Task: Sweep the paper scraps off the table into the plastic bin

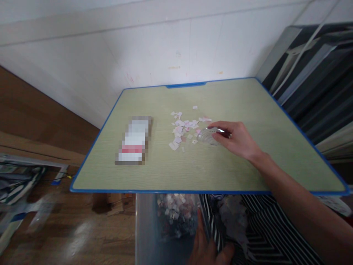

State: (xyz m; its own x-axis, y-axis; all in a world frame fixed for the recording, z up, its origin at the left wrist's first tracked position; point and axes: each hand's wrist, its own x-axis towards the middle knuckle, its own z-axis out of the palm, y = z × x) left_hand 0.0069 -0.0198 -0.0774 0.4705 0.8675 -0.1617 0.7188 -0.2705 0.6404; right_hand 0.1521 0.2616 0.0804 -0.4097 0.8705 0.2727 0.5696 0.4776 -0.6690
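My right hand (233,138) pinches a clear plastic protractor (207,136) between thumb and fingers, low over the table. The protractor's edge is beside a loose scatter of small white and pink paper scraps (179,129). Below the table's front edge, my left hand (208,243) grips the right rim of a translucent plastic bin (145,228). Its index finger lies along that rim, and part of the hand is cut off by the frame. Inside the bin, many more paper scraps (175,209) are heaped.
A phone (134,140), blurred out, lies on the left of the green blue-edged table (165,176). A white wall (165,51) stands behind it. Dark folded items (317,70) lean at the right. Striped cloth (264,228) shows below the table, beside the wooden floor (74,228).
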